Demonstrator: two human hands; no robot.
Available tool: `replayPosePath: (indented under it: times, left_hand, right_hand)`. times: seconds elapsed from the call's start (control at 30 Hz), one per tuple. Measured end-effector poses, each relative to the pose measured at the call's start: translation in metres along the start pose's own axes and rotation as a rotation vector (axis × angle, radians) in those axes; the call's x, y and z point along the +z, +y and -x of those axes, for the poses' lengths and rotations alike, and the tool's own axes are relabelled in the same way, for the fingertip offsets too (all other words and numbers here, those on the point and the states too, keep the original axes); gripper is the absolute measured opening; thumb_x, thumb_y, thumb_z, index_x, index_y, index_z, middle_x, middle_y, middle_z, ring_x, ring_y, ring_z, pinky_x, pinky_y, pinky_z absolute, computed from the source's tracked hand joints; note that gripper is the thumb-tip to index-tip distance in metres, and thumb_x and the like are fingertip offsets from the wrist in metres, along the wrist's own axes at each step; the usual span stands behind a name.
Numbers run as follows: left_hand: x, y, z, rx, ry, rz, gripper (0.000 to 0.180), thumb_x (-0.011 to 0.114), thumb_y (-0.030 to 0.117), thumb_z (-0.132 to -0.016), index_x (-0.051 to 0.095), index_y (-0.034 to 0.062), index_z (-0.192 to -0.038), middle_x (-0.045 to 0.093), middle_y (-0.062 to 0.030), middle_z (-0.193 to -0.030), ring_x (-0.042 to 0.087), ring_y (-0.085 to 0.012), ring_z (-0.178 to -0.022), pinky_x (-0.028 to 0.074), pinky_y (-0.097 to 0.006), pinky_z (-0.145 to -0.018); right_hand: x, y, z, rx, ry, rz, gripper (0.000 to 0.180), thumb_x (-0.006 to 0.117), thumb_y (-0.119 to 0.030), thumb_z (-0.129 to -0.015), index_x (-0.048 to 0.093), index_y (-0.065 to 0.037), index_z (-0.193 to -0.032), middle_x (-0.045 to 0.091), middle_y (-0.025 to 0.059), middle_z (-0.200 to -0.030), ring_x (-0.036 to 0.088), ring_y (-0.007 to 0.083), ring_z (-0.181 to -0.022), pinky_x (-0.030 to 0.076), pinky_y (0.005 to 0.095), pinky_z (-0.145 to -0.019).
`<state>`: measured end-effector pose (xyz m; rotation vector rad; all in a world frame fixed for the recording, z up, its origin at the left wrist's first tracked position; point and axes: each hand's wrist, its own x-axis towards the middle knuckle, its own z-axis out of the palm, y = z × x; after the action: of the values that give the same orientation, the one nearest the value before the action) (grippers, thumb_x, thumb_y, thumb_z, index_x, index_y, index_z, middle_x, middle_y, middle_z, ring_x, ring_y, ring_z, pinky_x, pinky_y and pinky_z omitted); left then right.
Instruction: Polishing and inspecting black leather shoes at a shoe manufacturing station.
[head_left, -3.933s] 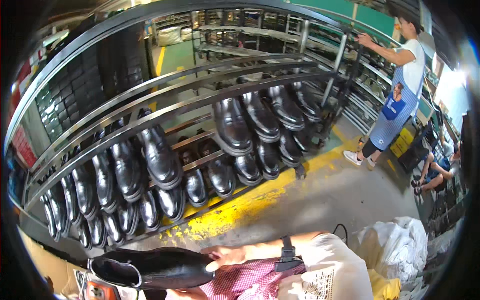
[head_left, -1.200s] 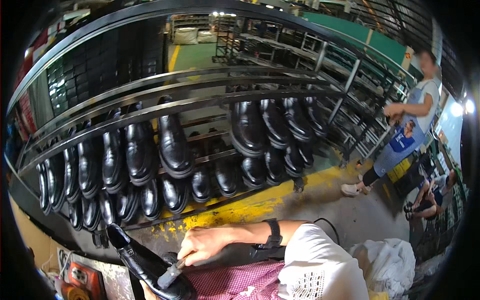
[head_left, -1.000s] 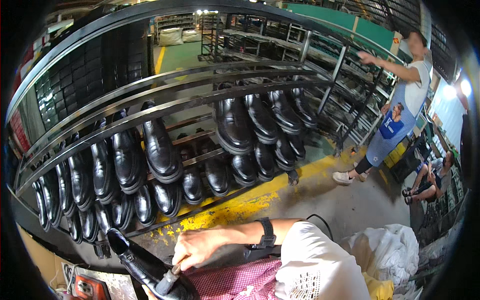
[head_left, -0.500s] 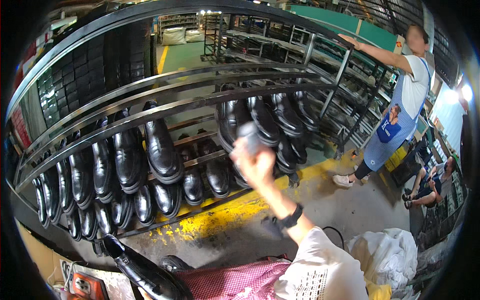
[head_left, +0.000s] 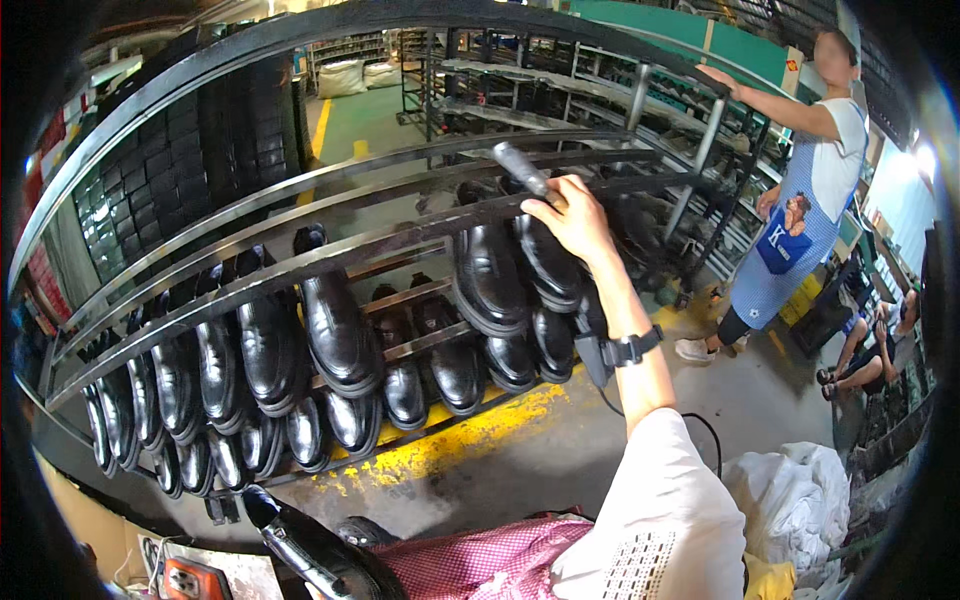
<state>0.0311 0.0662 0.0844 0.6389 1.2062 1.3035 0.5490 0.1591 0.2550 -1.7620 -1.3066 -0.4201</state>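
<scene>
My right hand [head_left: 572, 218] is closed around a short, grey, rod-like tool [head_left: 522, 168], slightly blurred, its end pointing up and left. Hand and tool are in front of the rack's top rails, above the hanging black shoes [head_left: 490, 280]. At the lower edge, a black leather shoe [head_left: 318, 548] lies slanted beside my checked red apron, opening toward the rack. My left hand is almost wholly hidden under this shoe; only a sliver of it shows at the picture's edge, against the shoe. A dark strap with a small device [head_left: 620, 350] circles my right wrist.
A metal rack [head_left: 240, 250] holds several black shoes in two tiers. At the right, a person in a blue apron [head_left: 795, 235] has a hand on its frame. White cloth bundles [head_left: 790, 500] lie at lower right, an orange-red device [head_left: 195, 580] at lower left. Someone sits farther right.
My right hand has moved up and right with the grey tool, which now points up and left. The rack and the slanted shoe appear shifted slightly right and down in view.
</scene>
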Motion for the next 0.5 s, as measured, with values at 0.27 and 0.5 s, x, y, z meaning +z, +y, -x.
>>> replayPosePath:
  times: [0.27,0.5]
  left_hand:
    - [0.002,0.006,-0.049,-0.035,-0.002,0.028,0.045,0.042,0.036,-0.095,0.053,-0.0031,-0.113,0.061,-0.0118,-0.102,0.060,-0.0212,-0.089,0.050,-0.033,-0.079]
    - [0.007,0.012,-0.091,-0.086,-0.077,0.076,0.044,0.043,0.037,-0.095,0.055,-0.0026,-0.111,0.062,-0.0110,-0.099,0.061,-0.0204,-0.086,0.051,-0.033,-0.076]
  right_hand:
    - [-0.018,-0.018,0.013,0.131,-0.006,0.070,0.060,0.078,-0.041,-0.068,0.057,0.001,-0.106,0.062,0.0106,-0.101,0.064,0.0238,-0.091,0.049,0.0329,-0.079]
    - [-0.028,0.012,0.019,0.058,0.063,-0.092,0.046,0.080,-0.027,-0.070,0.057,0.001,-0.098,0.057,0.0064,-0.088,0.054,0.0162,-0.078,0.044,0.0271,-0.075]
